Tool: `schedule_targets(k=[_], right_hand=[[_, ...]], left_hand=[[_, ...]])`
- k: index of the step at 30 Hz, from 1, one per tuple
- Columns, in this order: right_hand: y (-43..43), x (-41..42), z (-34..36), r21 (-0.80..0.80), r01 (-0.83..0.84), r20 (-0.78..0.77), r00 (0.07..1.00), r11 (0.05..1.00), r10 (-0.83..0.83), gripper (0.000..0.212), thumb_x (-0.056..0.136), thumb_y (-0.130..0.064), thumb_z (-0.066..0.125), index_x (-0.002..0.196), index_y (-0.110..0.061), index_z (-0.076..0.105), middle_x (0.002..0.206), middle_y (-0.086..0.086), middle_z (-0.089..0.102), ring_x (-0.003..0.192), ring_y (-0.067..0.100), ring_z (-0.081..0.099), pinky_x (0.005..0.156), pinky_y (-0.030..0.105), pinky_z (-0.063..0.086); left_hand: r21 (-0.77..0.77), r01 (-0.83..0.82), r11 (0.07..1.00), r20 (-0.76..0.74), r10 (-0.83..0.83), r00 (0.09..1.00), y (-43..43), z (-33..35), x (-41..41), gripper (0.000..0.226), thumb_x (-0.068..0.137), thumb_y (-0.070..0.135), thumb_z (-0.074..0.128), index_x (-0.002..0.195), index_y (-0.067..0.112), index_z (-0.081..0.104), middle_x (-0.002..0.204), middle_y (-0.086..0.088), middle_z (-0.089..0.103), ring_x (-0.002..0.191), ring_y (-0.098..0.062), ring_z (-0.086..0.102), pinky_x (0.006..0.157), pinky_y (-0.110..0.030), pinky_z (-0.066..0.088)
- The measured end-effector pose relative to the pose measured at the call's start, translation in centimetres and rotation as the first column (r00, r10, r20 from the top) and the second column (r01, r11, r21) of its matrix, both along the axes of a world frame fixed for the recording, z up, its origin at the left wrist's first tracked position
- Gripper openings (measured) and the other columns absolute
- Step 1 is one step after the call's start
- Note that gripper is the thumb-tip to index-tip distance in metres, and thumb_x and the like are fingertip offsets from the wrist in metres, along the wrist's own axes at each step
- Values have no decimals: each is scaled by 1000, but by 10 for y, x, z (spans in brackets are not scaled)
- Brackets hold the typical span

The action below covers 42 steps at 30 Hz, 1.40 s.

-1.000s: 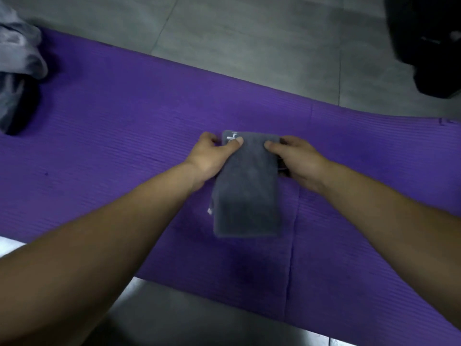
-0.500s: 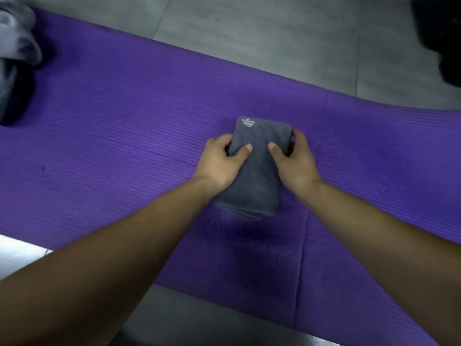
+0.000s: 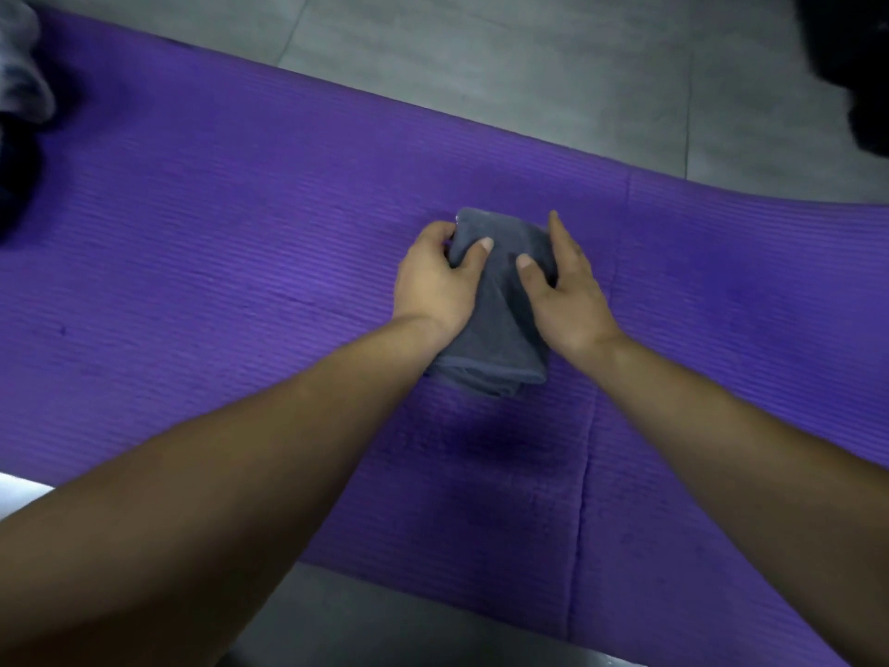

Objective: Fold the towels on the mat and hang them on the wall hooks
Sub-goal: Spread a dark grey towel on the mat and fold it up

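1. We are looking down from head height. Nearest to us, two bare forearms are reaching away: the left forearm (image 3: 216, 474) is coming in from the lower left and the right forearm (image 3: 745, 450) from the lower right.
2. Under them, a purple ribbed mat (image 3: 240, 281) is stretching across the whole view, lying on a grey tiled floor (image 3: 529, 65). A seam is running through the mat below the right wrist.
3. In the middle of the mat, between the two hands, a dark grey towel (image 3: 500, 339) is lying folded into a narrow, thick bundle. Its near end is showing stacked layers and is pointing toward us.
4. The left hand (image 3: 435, 281) is gripping the towel's left side: its thumb is lying across the top, and its fingers are curling round the far left corner.
5. The right hand (image 3: 567, 291) is pressing against the towel's right side: its thumb is resting flat on top, and its fingers are lying straight along the right edge, pointing away from us.
6. Further off, at the upper left edge, a pale grey cloth heap (image 3: 21, 84) is sitting on the mat, well apart from the hands.
7. Farthest away, in the upper right corner, a dark shape (image 3: 856, 65) is resting on the floor; it is too dim for us to identify.
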State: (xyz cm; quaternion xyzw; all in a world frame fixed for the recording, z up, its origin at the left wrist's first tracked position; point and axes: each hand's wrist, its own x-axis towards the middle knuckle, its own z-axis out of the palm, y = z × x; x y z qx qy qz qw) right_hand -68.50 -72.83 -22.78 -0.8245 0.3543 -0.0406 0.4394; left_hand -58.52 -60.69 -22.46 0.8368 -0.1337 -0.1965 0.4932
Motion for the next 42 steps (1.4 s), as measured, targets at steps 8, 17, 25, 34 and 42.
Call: schedule_targets(k=[8, 17, 25, 34, 42], right_hand=[[2, -2, -20, -202, -207, -277, 949, 957, 147, 67, 102, -55, 25, 156, -37, -11, 167, 1, 3, 144, 31, 16, 119, 41, 16], [-12, 0, -24, 101, 121, -21, 993, 988, -120, 75, 85, -45, 62, 151, -38, 28, 147, -5, 50, 136, 19, 45, 116, 40, 37], [1, 3, 4, 326, 301, 64, 939, 896, -339, 69, 84, -4, 73, 144, -17, 43, 132, 0, 60, 118, 15, 60, 107, 36, 48], [45, -25, 200, 418, 214, 108, 953, 883, -283, 40, 83, -32, 74, 122, -26, 64, 100, 8, 70, 95, 23, 68, 89, 39, 57], [95, 7, 444, 610, 78, 111, 977, 789, -182, 57, 85, -48, 70, 130, -14, 59, 124, 2, 69, 119, 19, 63, 96, 39, 52]], left_hand=[[403, 45, 914, 117, -100, 988, -2, -17, 1, 61, 91, 56, 57, 138, 21, 42, 131, -11, 51, 126, -32, 45, 105, -47, 37], [234, 51, 971, -271, 15, 962, -36, -4, 44, 81, 60, 62, 73, 123, 14, 62, 121, -7, 67, 107, -25, 67, 92, -39, 56], [25, -23, 999, -619, 33, 785, -31, 22, 35, 44, 71, 9, 85, 110, -1, 68, 96, -18, 75, 82, -29, 75, 75, -45, 63], [-340, -15, 940, -666, -230, 710, 62, 191, 20, 46, 75, 5, 79, 117, 10, 61, 108, -12, 74, 96, -27, 72, 85, -41, 59], [-304, 312, 900, -411, -419, 810, 131, 427, 67, 49, 74, 15, 77, 118, 24, 57, 106, 5, 67, 98, -6, 65, 86, -25, 53]])
